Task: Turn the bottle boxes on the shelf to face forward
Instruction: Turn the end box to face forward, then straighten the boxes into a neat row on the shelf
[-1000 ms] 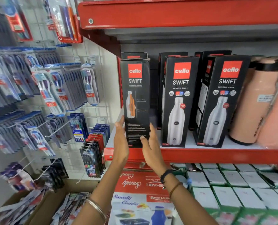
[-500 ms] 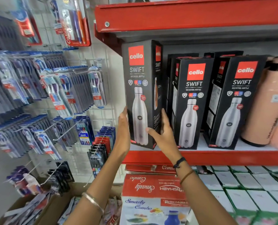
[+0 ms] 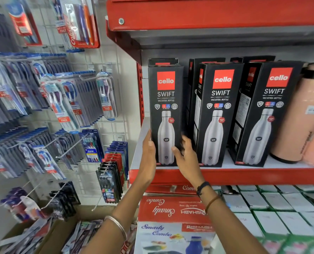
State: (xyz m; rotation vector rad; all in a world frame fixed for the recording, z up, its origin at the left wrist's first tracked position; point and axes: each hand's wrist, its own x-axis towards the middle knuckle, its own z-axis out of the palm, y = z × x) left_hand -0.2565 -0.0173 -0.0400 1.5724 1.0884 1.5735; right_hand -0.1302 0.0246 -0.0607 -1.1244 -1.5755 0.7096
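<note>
The tall black cardboard bottle box point(image 3: 166, 114) at the left end of the red metal shelf point(image 3: 244, 176) now stands upright on the shelf, its printed bottle picture facing forward; half a second ago it was lifted and still angled, a second ago it showed its side panel. The left hand point(image 3: 148, 153) lies flat against its left edge, while the right hand point(image 3: 186, 154), fingers spread, touches the lower right corner (loosely, it seems). The two neighbouring black boxes point(image 3: 219, 114) already face front, so this row looks nearly finished.
</note>
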